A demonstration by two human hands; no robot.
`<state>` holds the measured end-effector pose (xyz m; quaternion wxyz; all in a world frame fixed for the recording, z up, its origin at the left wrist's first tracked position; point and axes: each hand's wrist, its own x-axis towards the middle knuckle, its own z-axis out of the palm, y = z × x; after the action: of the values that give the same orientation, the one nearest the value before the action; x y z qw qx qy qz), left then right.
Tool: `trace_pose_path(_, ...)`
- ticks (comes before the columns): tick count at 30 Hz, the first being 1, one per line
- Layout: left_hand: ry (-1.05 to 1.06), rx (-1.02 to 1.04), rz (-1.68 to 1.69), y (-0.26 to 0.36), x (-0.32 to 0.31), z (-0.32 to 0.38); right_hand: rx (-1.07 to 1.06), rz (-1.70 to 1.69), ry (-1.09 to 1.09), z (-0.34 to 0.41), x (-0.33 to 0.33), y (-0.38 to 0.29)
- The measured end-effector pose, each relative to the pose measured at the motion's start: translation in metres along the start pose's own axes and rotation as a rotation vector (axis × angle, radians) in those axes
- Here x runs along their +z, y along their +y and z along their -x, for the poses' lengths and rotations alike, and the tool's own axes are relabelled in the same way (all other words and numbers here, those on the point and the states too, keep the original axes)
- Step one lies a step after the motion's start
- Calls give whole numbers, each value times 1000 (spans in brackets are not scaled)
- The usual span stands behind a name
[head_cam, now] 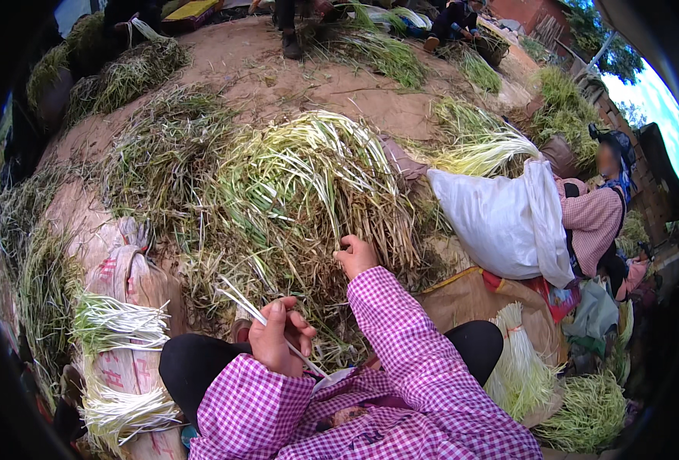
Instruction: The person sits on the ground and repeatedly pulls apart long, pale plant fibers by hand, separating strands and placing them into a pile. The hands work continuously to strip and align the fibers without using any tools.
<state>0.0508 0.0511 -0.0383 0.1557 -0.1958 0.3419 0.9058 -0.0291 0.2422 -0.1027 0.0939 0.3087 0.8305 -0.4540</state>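
Observation:
My left hand (pixel 281 336), palm turned up, holds a few thin white stalks (pixel 253 310) between thumb and fingers. Ahead and to the right, my right hand (pixel 355 257) has its fingers bent at the near edge of a big heap of green and white leafy stalks (pixel 299 172). Its fingertips are at a stalk of the heap; whether they grip it cannot be told. Brown, withered leaves hang from the heap's near right side. Cleaned white stalks (pixel 124 325) lie at the left on a stuffed woven sack (pixel 138 282), with a second bunch (pixel 129 411) nearer.
A full white sack (pixel 494 213) stands at the right beside a seated person (pixel 592 218). Nearer lies a tied bundle of white stalks (pixel 512 362), with loose greens (pixel 586 411) beside it. More stalk piles (pixel 161 149) and other people are farther off on the bare earth.

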Motion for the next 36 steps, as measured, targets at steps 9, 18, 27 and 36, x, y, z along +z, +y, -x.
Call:
trace_pose_path(9,24,-17,-111,-3,0,-4,-212,-569,-338,51,-32,15)
trace_pose_path(18,87,20,-324,-4,31,-41,-463,-389,-285,72,-34,14)
trace_pose_path(27,111,-196,-212,-21,16,-68,-320,-443,-504,84,-28,28)
trace_pose_path(36,99,54,-349,-31,14,-60,-337,-695,-223,88,21,22)
